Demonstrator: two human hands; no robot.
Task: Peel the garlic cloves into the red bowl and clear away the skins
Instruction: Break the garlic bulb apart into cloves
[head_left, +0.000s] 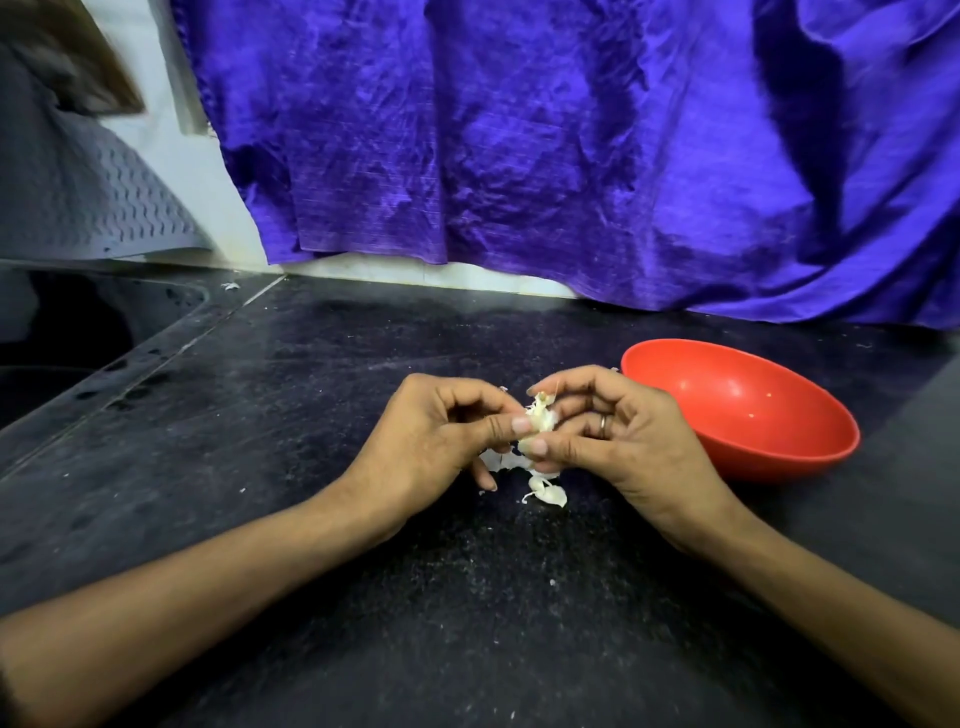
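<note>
Pinched between both hands: one garlic clove (537, 420), held just above a dark countertop (322, 467).

Seen from the head camera: left hand (436, 441) with thumb and curled fingers gripping the clove's left side; right hand (618, 436), ring on one finger, pinching it from the right with thumb below and fingertips on top, papery skin splayed out between them. Directly under the hands, touching the counter, loose skins (545, 491) in a small white heap. Near the right hand, on the counter, a red bowl (779, 441), only tiny pale specks visible inside. Behind it all, hanging down to the counter's back edge, a crumpled purple cloth (519, 135).
</note>
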